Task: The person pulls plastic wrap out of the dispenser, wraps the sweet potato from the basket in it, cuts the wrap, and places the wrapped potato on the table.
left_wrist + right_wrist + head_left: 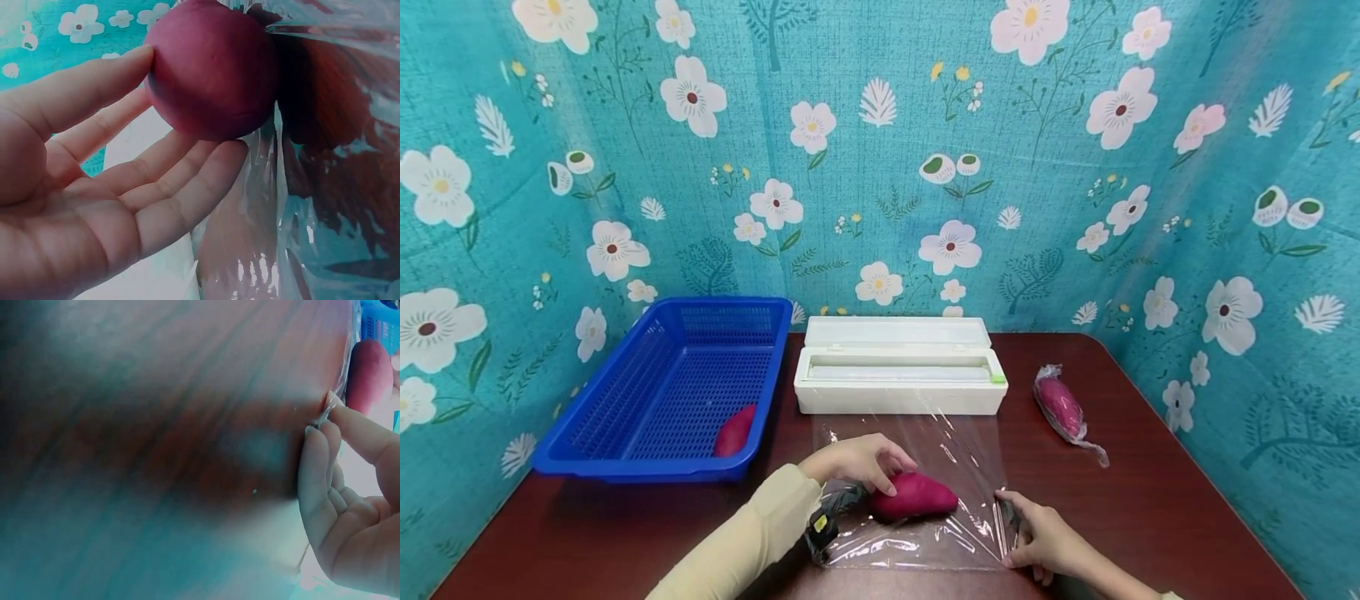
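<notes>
A purple-red sweet potato (917, 497) lies on a sheet of clear plastic wrap (917, 446) spread over the table. My left hand (863, 461) holds the left end of the sweet potato. In the left wrist view, the thumb meets its side and the other fingers (200, 169) reach round the rounded end. At the sheet's front right corner, my right hand (1047, 537) pinches the edge of the plastic wrap between thumb and fingers, as the right wrist view shows too. Behind, the wrap runs out of a white wrap dispenser (898, 400) whose lid stands raised.
To the left is a blue plastic basket (647, 468) with another sweet potato (734, 431) in its near right corner. A wrapped sweet potato (1062, 406) with twisted film ends lies on the right of the dark brown table (1157, 500). A flowered teal curtain (880, 167) encloses the back and sides.
</notes>
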The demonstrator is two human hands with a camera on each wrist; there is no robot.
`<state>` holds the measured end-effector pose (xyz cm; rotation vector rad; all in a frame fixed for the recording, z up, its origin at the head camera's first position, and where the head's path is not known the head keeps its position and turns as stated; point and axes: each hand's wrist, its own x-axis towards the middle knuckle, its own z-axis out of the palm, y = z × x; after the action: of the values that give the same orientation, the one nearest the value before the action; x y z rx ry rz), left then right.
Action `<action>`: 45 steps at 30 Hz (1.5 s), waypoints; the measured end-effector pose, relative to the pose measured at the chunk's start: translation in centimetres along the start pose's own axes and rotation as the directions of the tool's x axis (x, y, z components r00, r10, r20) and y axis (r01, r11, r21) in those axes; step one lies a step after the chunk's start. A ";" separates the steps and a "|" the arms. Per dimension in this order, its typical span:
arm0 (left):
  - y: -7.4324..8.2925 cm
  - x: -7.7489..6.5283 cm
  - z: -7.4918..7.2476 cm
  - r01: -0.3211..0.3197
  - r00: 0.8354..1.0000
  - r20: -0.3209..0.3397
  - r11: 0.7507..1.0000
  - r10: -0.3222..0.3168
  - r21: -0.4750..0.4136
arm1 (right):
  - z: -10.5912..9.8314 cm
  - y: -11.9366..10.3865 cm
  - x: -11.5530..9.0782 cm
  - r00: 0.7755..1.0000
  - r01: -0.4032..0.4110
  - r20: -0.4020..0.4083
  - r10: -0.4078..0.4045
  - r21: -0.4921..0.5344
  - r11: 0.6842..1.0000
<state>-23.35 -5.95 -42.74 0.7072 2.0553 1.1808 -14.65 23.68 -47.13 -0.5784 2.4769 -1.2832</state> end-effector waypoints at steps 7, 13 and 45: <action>-0.1 -0.2 0.0 -0.019 0.999 -0.031 0.999 0.020 0.035 | 0.3 -0.4 -0.5 0.998 0.050 -0.019 -0.052 -0.081 0.995; -0.3 -0.8 0.0 -0.123 0.972 -0.164 0.962 0.166 0.245 | 0.3 -0.6 -0.7 0.994 0.104 -0.018 -0.107 -0.104 0.989; -4.6 -10.6 2.2 -0.201 0.962 0.077 0.491 0.261 0.847 | 0.1 0.3 -0.8 0.881 0.474 0.109 -0.461 -0.203 0.857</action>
<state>-15.45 -14.45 -44.78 1.4577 2.6243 0.1800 -13.96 24.14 -47.42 -1.3260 2.5393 -1.1136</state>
